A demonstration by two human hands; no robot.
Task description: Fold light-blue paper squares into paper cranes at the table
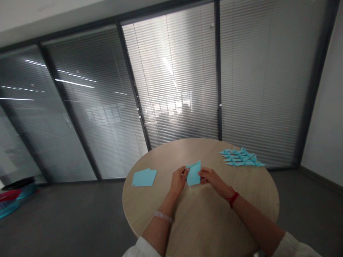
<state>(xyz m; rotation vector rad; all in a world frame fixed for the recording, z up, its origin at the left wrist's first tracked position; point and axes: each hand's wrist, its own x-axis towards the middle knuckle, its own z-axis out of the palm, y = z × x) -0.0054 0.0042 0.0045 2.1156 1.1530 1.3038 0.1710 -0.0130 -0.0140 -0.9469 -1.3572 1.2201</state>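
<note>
A light blue sheet of paper (194, 174), partly folded with one corner raised, is held over the round wooden table (203, 217). My left hand (179, 180) pinches its left edge. My right hand (213, 179) pinches its right edge, a red band on that wrist. A clear bracelet circles my left wrist. Both hands rest near the table's middle.
A small stack of flat blue sheets (144, 177) lies on the table's left side. Several folded blue paper shapes (242, 157) are grouped at the far right. Glass walls with blinds stand behind; coloured items (14, 196) lie on the grey floor at far left.
</note>
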